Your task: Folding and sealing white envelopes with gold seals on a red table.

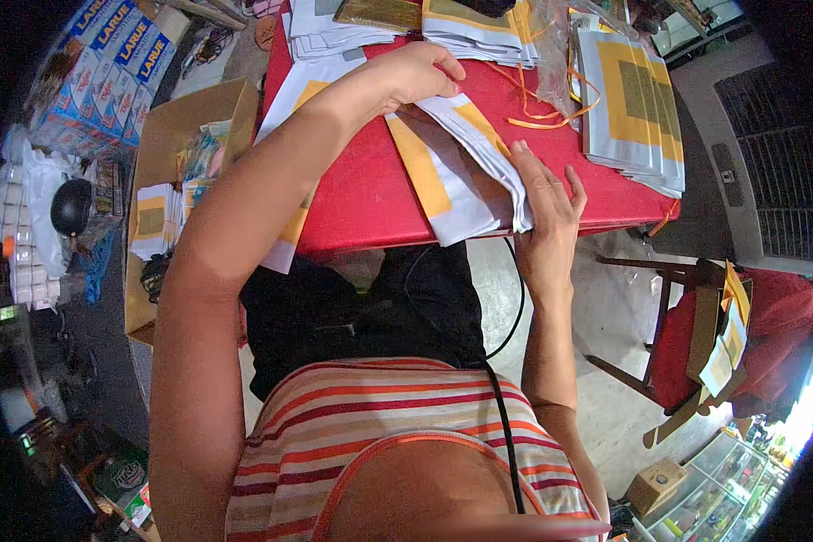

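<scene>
A folded stack of white paper sheets with yellow panels (482, 146) is raised off the red tabletop (372, 196), one flap beneath it spread open to the left. My left hand (423, 78) curls over the far end of the stack, its fingers at the paper's edge. At the near right end, my right hand (549, 193) lies along the stack's side, thumb hidden. Another white and yellow sheet (284, 244) lies partly under my left forearm and hangs over the table's front edge.
More folded papers (477, 40) lie at the back, and a fanned pile (633, 108) at the right. Orange ribbon (549, 122) lies between them. A cardboard box (196, 112) holding papers stands left of the table. A red chair (671, 339) stands at the right.
</scene>
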`<state>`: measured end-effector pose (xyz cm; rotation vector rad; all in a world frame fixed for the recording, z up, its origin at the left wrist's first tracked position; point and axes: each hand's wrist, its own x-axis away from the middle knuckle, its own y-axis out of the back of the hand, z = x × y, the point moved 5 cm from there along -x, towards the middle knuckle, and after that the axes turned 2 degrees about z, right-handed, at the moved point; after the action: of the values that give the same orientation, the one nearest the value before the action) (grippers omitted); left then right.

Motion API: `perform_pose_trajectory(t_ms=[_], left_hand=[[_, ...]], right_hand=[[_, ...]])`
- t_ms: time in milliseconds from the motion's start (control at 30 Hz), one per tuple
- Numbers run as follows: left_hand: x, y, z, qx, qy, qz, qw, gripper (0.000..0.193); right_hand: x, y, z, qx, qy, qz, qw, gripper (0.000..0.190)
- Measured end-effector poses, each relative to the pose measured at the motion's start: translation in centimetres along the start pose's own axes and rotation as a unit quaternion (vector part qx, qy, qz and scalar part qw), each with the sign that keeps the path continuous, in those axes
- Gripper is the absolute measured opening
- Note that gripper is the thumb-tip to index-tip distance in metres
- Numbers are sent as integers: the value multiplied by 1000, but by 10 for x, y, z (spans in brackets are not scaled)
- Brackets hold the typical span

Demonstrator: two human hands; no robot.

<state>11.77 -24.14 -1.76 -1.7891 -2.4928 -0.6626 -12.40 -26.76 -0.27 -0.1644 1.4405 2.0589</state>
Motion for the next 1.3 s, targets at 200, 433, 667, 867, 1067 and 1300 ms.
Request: perform_pose_trajectory(t_ms=[200,433,667,867,1067,1300], left_hand=[[17,0,-9,75,29,-7,997,47],[16,7,2,79,-6,0,997,54],[18,-4,-1,74,4,-31,997,59],[19,-2,-5,31,-52,-34,998,51],[12,-5,-4,71,-25,-18,997,38],[12,-4,-2,37,-9,-33,999,44]], right_hand=[[2,-5,2,88,28,-5,996,69],[-1,-7,-2,91,0,4,996,68],[4,-7,-8,76,-18,-3,997,64],[1,-1,1,64,17,-11,998,57],[5,0,-1,39,52,11,998,53],[5,-4,-6,60,18,3,998,60]])
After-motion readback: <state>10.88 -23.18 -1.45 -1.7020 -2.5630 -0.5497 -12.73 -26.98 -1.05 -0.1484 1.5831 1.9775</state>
